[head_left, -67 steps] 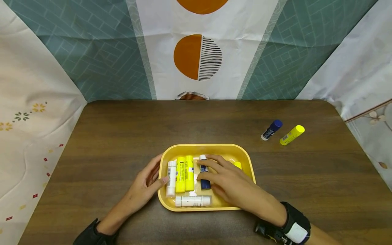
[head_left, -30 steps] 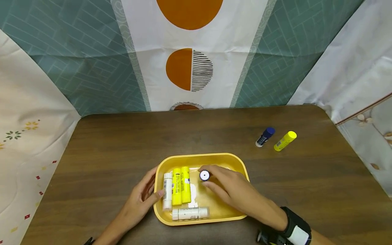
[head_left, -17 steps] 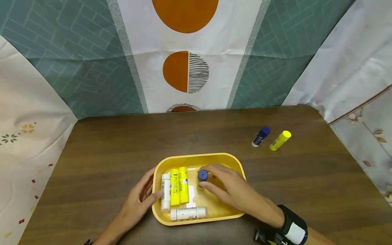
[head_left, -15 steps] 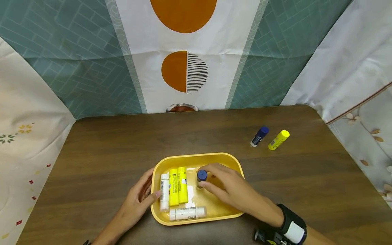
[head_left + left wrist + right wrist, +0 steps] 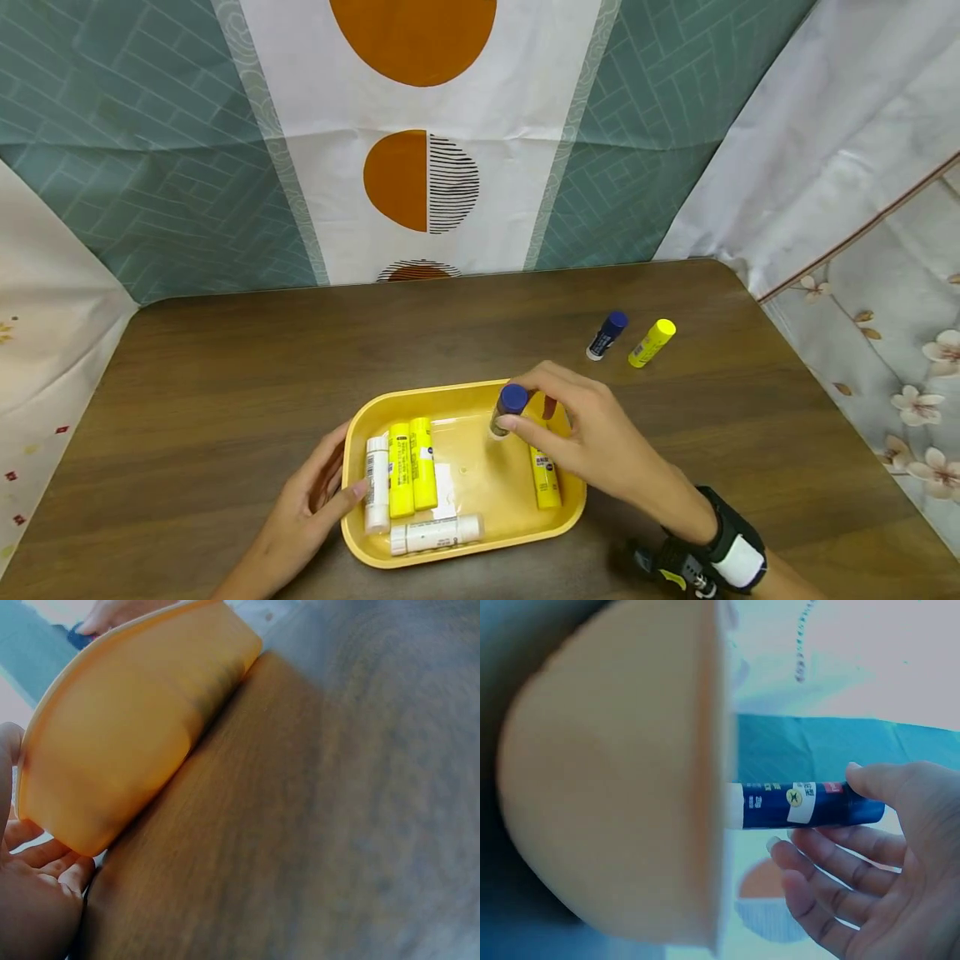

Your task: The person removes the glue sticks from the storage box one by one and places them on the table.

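In the head view my right hand pinches a blue glue stick by its capped upper end, thumb on one side and fingers on the other. The stick stands nearly upright over the yellow tray; in the right wrist view its white end passes behind the tray's rim. My left hand grips the tray's left end, thumb over the rim and fingers against the outer wall. Inside, a white glue stick and two yellow glue sticks lie side by side at the left.
Along the tray's front side lies another white glue stick. A yellow glue stick lies at the right, partly hidden by my hand. Behind the tray, a blue glue stick and a yellow glue stick stand on the wooden table.
My right hand has picked up the blue glue stick from the tray, turned it cap up and moved it up and right. The yellow stick beneath now shows. My left hand keeps its hold.
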The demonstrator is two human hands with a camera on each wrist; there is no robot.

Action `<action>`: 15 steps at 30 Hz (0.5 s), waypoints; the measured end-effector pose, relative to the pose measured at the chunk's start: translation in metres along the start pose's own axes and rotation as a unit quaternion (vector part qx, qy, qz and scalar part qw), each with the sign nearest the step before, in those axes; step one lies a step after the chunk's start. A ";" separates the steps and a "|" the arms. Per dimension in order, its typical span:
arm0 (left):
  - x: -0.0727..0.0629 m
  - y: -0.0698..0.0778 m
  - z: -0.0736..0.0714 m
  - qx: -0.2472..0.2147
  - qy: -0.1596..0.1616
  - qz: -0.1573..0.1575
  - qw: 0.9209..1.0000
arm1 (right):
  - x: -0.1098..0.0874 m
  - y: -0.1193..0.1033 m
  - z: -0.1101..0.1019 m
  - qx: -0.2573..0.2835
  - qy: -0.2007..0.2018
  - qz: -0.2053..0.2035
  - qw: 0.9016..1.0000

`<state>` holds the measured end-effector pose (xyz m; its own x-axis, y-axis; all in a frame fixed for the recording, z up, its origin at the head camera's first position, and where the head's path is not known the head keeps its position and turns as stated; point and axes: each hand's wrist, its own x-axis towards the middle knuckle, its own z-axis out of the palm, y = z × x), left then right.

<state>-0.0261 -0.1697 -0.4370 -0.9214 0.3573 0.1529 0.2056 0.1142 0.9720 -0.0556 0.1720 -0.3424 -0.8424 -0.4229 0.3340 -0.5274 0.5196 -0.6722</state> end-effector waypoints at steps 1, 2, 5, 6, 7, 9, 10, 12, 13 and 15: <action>0.000 0.001 -0.001 0.001 0.001 0.000 1.000 | 0.002 -0.001 -0.004 -0.002 0.011 -0.009 1.000; -0.001 0.001 -0.003 0.000 0.001 0.004 1.000 | 0.003 -0.001 -0.008 -0.004 0.021 -0.015 1.000; 0.000 0.002 -0.005 0.000 0.004 0.010 1.000 | 0.003 -0.001 -0.022 -0.016 0.054 -0.029 0.998; 0.000 0.002 -0.005 0.001 0.003 0.012 1.000 | 0.002 0.000 -0.026 -0.021 0.064 -0.030 0.997; 0.000 0.002 -0.005 0.001 0.002 0.014 1.000 | 0.001 0.000 -0.031 -0.029 0.073 -0.029 0.997; 0.000 0.002 -0.004 -0.001 -0.001 0.016 1.000 | -0.003 0.003 -0.040 -0.048 0.089 -0.025 0.995; 0.000 0.002 -0.003 -0.003 -0.003 0.017 1.000 | -0.005 0.004 -0.044 -0.059 0.098 -0.020 0.993; 0.000 0.001 -0.002 -0.005 -0.004 0.014 1.000 | -0.009 0.006 -0.052 -0.078 0.113 -0.009 0.990; -0.001 0.001 -0.001 -0.006 -0.004 0.013 1.000 | -0.010 0.007 -0.055 -0.087 0.119 -0.002 0.989; -0.003 0.000 0.000 -0.004 0.001 -0.005 1.000 | -0.013 0.009 -0.060 -0.101 0.129 0.008 0.986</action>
<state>-0.0239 -0.1710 -0.4372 -0.9242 0.3541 0.1429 0.1931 0.1103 0.9750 -0.0561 0.2263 -0.3131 -0.8367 -0.2245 0.4995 -0.5038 0.6730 -0.5415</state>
